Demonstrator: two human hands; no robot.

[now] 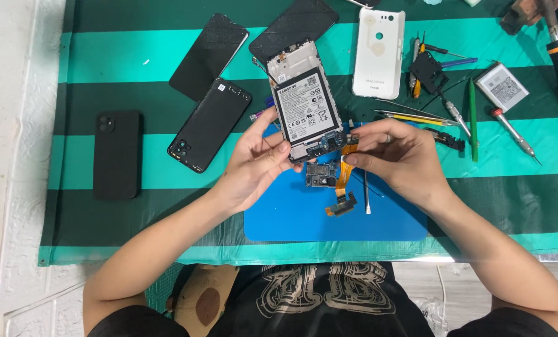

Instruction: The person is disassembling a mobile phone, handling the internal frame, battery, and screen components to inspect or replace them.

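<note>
Two hands: I see both on the opened phone (305, 106), held above the blue mat (291, 215).
Left hand (257, 163): fingers wrapped around the phone's lower left edge.
Right hand (399, 156): fingertips pinched on the orange ribbon cable (343, 170) by the phone's bottom.
Nearby: black back cover (209, 124), white back cover (379, 51).
</note>
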